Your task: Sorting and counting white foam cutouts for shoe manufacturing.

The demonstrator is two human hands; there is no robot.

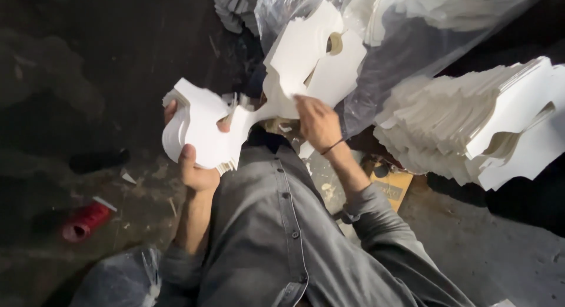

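The big heap of white die-cut card sheets [488, 124] lay to the right of the hand-held stack [200, 133]. That stack of white cut-outs sat gripped in the left hand [194, 166], thumb across its face. Just right of the stack, the right hand [318, 121] pinched one loose cut-out sheet [306, 62]. A red thread spool [85, 220] lay on the floor, below-left of the stack.

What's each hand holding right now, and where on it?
Left hand grips a stack of white die-cut card sheets at its lower edge, thumb on the face. Right hand pinches a single white card sheet at its bottom edge.
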